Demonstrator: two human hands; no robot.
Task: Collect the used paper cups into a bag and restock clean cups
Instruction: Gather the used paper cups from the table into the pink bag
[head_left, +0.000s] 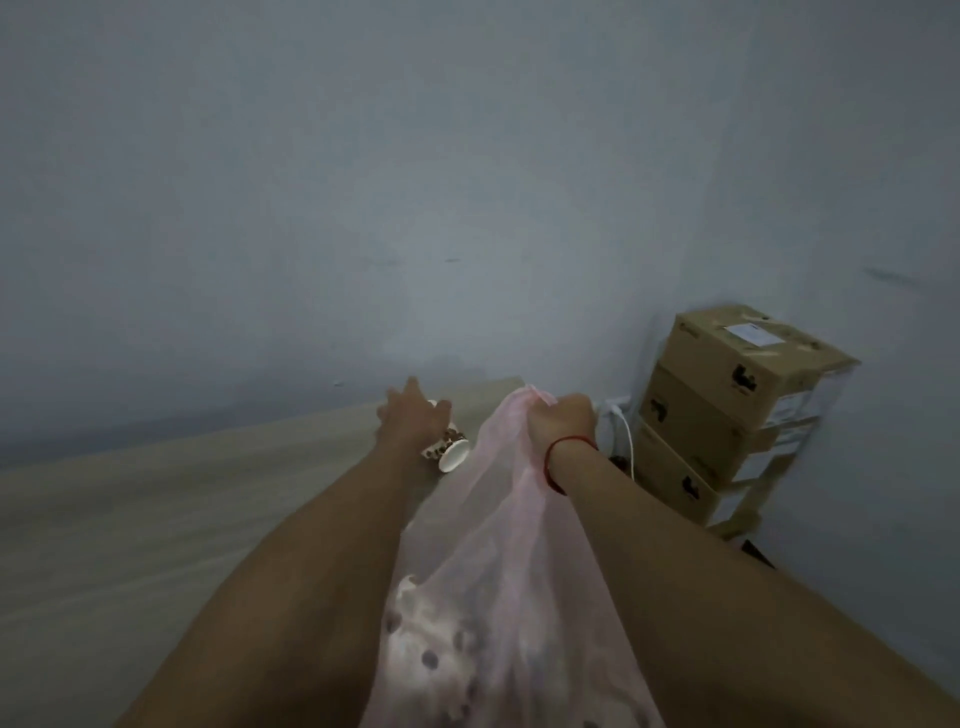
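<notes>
A white paper cup (448, 448) with brown dots lies on its side near the far right corner of the light wooden table (156, 499). My left hand (413, 418) rests over it with fingers curled around its upper side. My right hand (561, 423), with a red string on the wrist, is closed on the top edge of a thin pink plastic bag (498, 545). The bag hangs down between my forearms, and dotted cups (431, 639) show through its lower part.
A grey wall rises right behind the table. Three cardboard boxes (727, 395) are stacked on a pale wooden rack at the right. A white cable (626, 431) hangs from a wall socket beside them.
</notes>
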